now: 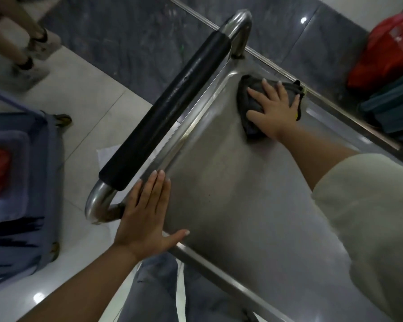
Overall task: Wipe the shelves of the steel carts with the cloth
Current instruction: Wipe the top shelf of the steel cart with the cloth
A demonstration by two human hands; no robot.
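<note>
Where the view looks straight down, grey trouser legs fill the bottom edge, pressed close to the near rim of a steel cart shelf. Just above them the left hand lies flat on the shelf's near-left corner, fingers straight and together, thumb spread along the rim, holding nothing. Beside its fingertips, a curved steel handle with a black foam grip runs along the shelf's left end, standing above the surface and arching down at each corner. Across the bare shelf, a pale-sleeved right arm reaches to the far corner, where the right hand presses down with fingers spread on a dark folded cloth. That cloth sits tight against the raised rim, just beside the handle's far post. On the tiled floor to the left stands a blue wheeled bin, blurred. Beyond it, another person's feet in light shoes stand well apart from the cart. At far right lies a red bag above dark green fabric.
</note>
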